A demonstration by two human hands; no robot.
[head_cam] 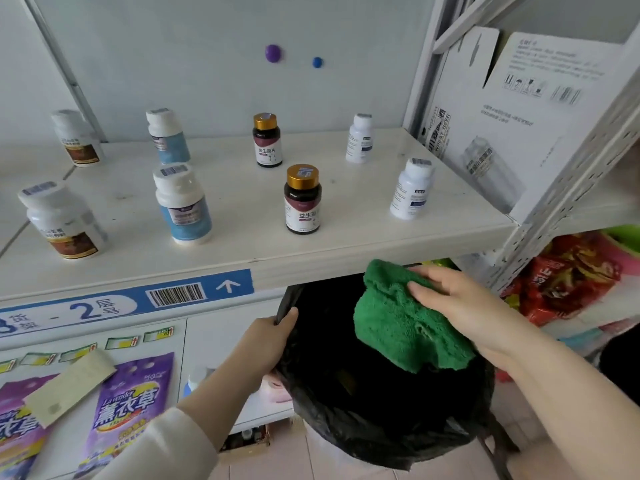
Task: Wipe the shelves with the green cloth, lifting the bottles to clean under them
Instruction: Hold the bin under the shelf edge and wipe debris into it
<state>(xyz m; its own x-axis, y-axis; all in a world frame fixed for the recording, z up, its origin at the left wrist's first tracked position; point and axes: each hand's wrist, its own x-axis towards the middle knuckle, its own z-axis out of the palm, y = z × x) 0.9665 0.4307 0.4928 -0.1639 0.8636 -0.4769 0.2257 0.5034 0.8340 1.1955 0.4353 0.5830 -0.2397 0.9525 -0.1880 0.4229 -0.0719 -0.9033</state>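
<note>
My right hand (460, 306) holds the green cloth (398, 323) over the open mouth of a black bin bag (363, 420), just below the front edge of the white shelf (242, 247). At the bag's left rim, my left hand (266, 341) grips the plastic. Several bottles stand upright on the shelf: two dark ones with gold caps (302, 199) (266, 140), two blue-labelled white ones (183, 206) (167, 135), two brown-labelled white ones (64, 223) (77, 137), and two slim white ones (412, 188) (360, 138).
A white cardboard box (519, 116) leans on the metal rack upright (568, 188) at the right. Red snack packets (568, 275) fill the rack's lower shelf. Purple lavender pouches (131, 403) lie below the shelf at the left, under a blue barcode label (176, 294).
</note>
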